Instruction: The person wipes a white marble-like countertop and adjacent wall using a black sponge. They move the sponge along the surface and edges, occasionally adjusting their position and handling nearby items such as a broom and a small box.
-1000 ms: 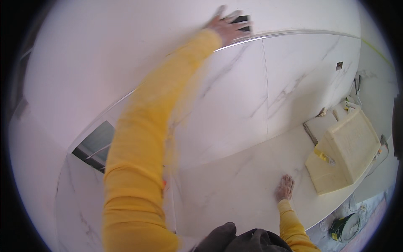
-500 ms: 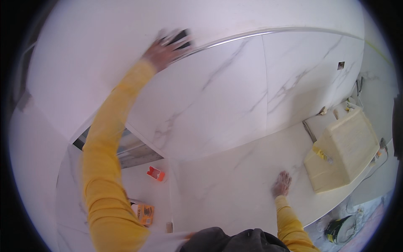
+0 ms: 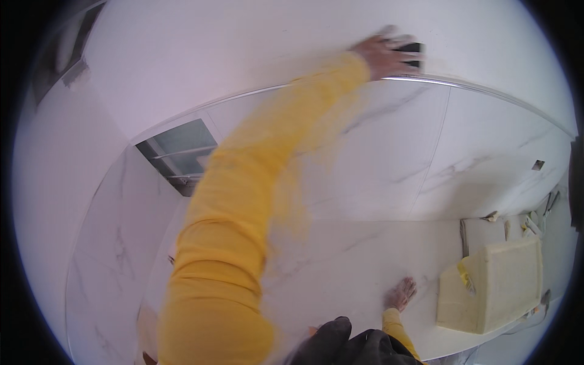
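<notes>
High on the white wall [image 3: 231,55], my left hand [image 3: 382,56] presses a black sanding block [image 3: 415,47] flat against the surface, fingers spread over it. The hand is whitened with dust and slightly blurred. Just below it runs a shiny metal trim strip [image 3: 474,86], bordering the marble-patterned wall panels [image 3: 383,152]. My right hand [image 3: 401,294] rests palm down on the pale marble-look countertop [image 3: 340,255], fingers extended and nothing in it. To its right lies a cream plastic tub [image 3: 514,283].
A small window [image 3: 188,143] is set into the wall at the left. Scattered small tools and items lie behind the tub, near the wall. A square socket opening [image 3: 538,165] shows in the right panel. A cable [image 3: 529,327] runs along the counter's right edge.
My left hand has swept rightward along the wall above the trim with the black sanding block. The view has shifted left too; my right hand stays on the countertop.
</notes>
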Motion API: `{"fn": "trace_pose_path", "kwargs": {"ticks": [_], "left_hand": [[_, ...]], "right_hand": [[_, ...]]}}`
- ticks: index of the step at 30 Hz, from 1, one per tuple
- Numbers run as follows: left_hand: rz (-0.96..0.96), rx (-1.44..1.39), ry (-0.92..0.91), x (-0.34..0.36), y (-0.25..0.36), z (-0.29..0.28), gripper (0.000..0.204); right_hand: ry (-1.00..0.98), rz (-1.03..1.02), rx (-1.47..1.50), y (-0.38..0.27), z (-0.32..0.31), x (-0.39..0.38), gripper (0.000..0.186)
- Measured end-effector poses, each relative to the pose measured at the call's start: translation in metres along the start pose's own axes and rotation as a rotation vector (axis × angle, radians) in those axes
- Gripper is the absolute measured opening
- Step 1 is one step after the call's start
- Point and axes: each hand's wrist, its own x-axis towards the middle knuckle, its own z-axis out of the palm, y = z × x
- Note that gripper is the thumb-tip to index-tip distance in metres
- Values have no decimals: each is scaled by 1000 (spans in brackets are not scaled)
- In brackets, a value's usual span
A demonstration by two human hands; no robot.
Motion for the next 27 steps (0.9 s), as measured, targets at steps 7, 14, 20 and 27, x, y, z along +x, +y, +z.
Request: {"fn": "trace_pose_path", "kwargs": {"ticks": [7,14,20,27], "left_hand": [[-167,83,1,-354,-102,58,54],[-8,-19,268,-245,-77,62,50],[107,76,-12,64,11,-12,55],[-13,60,-2,52,10,-18,49]], "right_hand": [[-21,-27,35,-11,-2,-2,61],[3,-10,-16,-4,3,1,61],[37,7,61,0,-9,-1,61],[27,-23,63,-11,-4,-3,59]]}}
